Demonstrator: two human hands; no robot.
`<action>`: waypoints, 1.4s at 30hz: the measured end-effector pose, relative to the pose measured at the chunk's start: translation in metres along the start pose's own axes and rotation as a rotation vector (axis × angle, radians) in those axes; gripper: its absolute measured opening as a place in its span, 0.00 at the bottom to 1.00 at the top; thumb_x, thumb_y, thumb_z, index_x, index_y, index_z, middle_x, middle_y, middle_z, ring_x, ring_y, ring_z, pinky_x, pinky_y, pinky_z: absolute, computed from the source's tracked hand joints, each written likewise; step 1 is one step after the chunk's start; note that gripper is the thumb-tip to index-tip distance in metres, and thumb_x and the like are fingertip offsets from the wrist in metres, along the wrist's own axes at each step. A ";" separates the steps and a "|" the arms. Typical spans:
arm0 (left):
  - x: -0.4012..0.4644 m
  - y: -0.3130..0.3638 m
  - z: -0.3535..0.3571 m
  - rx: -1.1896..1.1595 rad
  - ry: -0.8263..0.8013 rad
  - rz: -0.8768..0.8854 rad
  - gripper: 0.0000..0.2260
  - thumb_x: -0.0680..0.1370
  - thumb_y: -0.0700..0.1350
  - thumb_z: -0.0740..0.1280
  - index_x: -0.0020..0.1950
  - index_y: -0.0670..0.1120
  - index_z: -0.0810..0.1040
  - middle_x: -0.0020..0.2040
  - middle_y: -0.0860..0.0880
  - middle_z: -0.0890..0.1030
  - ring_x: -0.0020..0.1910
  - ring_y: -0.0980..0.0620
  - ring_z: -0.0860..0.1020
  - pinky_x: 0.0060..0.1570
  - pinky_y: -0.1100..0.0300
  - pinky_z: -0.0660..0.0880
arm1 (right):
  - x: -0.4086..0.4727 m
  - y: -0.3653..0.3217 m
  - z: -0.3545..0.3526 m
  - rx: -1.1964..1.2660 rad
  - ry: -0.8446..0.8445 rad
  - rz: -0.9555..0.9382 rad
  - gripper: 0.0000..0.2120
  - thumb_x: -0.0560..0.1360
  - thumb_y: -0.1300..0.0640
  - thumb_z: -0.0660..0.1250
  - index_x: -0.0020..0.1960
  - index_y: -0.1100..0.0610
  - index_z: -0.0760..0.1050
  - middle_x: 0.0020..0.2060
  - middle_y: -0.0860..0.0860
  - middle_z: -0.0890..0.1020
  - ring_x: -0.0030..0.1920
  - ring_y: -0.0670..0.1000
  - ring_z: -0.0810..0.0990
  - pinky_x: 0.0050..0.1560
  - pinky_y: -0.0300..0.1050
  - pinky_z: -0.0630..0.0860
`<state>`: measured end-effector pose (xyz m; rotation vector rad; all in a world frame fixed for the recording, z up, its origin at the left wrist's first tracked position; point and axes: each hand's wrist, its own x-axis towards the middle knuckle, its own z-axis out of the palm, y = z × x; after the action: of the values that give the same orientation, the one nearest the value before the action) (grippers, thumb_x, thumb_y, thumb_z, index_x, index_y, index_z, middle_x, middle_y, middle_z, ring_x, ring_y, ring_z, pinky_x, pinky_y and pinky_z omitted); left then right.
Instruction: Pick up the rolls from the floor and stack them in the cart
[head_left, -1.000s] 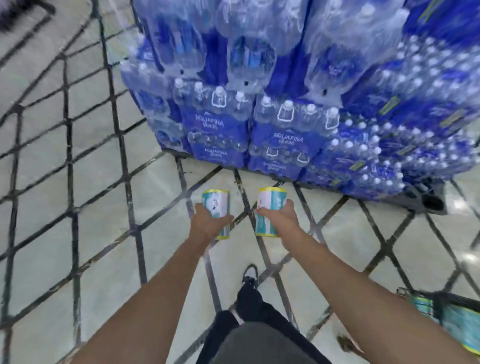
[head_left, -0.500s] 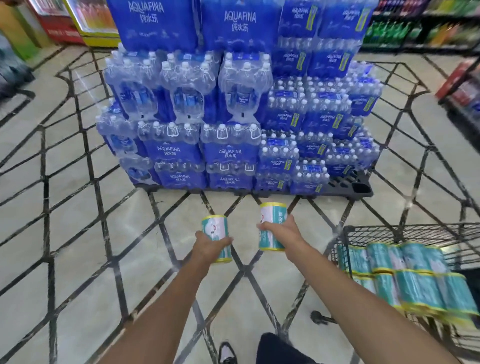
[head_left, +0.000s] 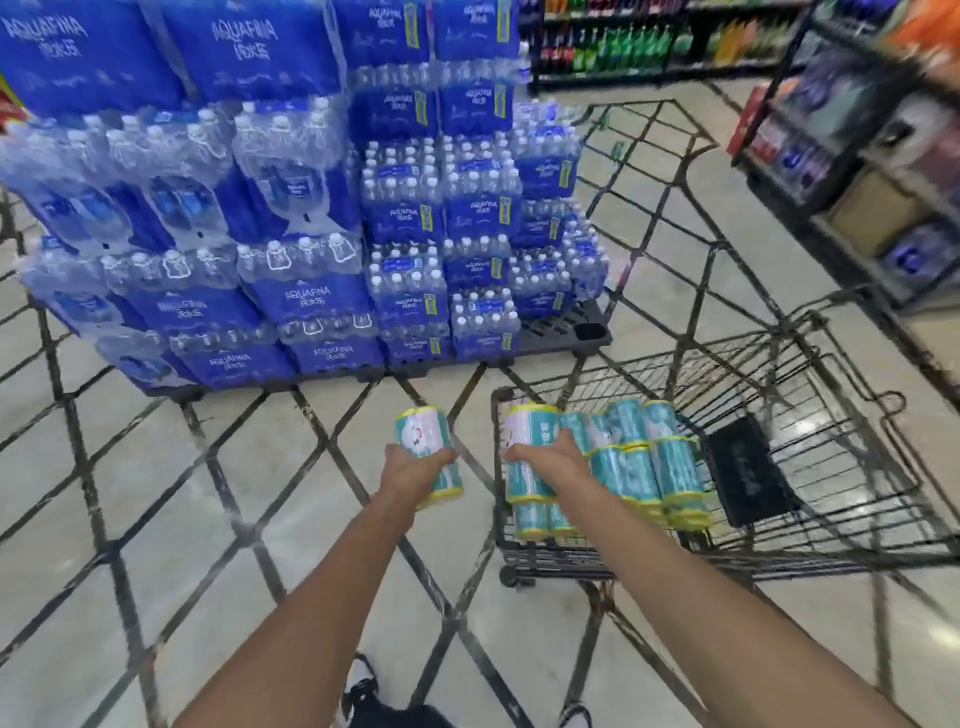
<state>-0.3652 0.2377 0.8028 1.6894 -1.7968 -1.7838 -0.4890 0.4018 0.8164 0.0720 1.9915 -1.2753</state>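
Far left: stacked water packs on a dark pallet, well apart from the work.

Left of centre: a teal roll with yellow ends, upright and tilted slightly, held above the patterned floor, just beside the cart's near corner but not yet over it. Probably light, judging by the easy one-handed carry; likely soft paper under a smooth printed wrap, so somewhat squashable and perhaps a little slippery. Best taken around the middle of the barrel, as here, not by the yellow ends. Left hand wrapped round the lower half, fingers curled to the front, thumb side hidden.

Centre right: a second roll, upright, over the cart's left edge, touching or nearly touching the rolls already in there. Right hand closed round its middle, fingers curled across the wrap.

Right: stacked rolls lying in rows at the near left of the wire cart, apparently two layers deep, packed side by side. A dark flat item beside them on the basket bottom; identity unclear. Further right, shelves, blurred.

Judged: stack partly built, both held rolls to be set down next.
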 end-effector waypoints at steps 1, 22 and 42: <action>-0.014 0.002 0.025 -0.008 -0.012 -0.001 0.33 0.64 0.51 0.82 0.59 0.45 0.67 0.52 0.43 0.78 0.48 0.45 0.81 0.48 0.45 0.83 | 0.000 0.007 -0.025 0.020 -0.003 0.002 0.50 0.69 0.52 0.80 0.81 0.54 0.52 0.77 0.54 0.65 0.73 0.59 0.69 0.71 0.57 0.71; 0.052 0.000 0.257 0.163 -0.098 -0.175 0.45 0.68 0.53 0.81 0.75 0.42 0.58 0.68 0.42 0.74 0.64 0.41 0.76 0.62 0.45 0.76 | 0.146 0.063 -0.175 -0.031 0.050 0.235 0.57 0.68 0.50 0.82 0.82 0.55 0.47 0.80 0.56 0.60 0.77 0.60 0.64 0.74 0.59 0.66; 0.260 -0.051 0.372 0.281 -0.005 -0.407 0.54 0.70 0.53 0.79 0.81 0.42 0.44 0.77 0.39 0.64 0.74 0.39 0.67 0.69 0.47 0.70 | 0.400 0.067 -0.126 -0.281 0.062 0.297 0.56 0.68 0.47 0.81 0.81 0.62 0.48 0.77 0.57 0.66 0.74 0.56 0.68 0.71 0.46 0.68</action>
<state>-0.6965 0.3046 0.4953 2.3020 -1.8841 -1.7291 -0.8163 0.4029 0.5457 0.2636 2.1009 -0.8085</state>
